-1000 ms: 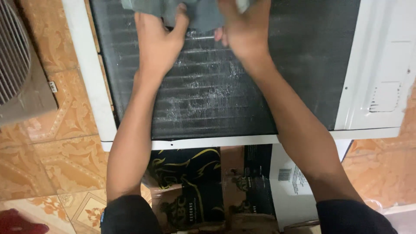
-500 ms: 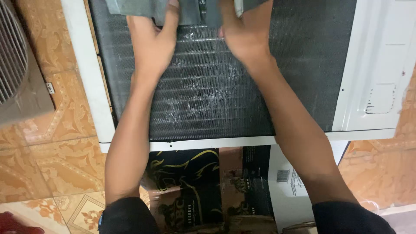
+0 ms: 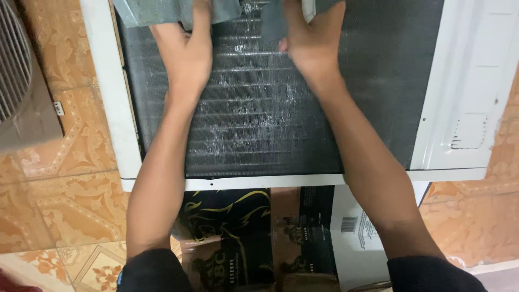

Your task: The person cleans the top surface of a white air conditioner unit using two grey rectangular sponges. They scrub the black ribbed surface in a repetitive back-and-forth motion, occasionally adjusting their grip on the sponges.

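Observation:
An air-conditioner unit lies on the floor with its white casing (image 3: 111,108) around a dark finned coil (image 3: 254,124) that has white streaks on it. My left hand (image 3: 186,54) presses flat on the coil near the top edge, fingers on a grey cloth (image 3: 157,11). My right hand (image 3: 311,40) rests on the coil beside it, gripping another part of the grey cloth (image 3: 273,21) at the frame's top. Both forearms reach up from the bottom of the view.
A flattened black-and-white cardboard box (image 3: 254,232) lies under the unit's near edge. Orange patterned floor tiles (image 3: 59,205) surround it. A grey fan grille (image 3: 16,70) stands at the left. The unit's white side panel (image 3: 470,97) is at the right.
Both hands have slid the cloth farther up the coil toward the top edge; the view has shifted slightly with them.

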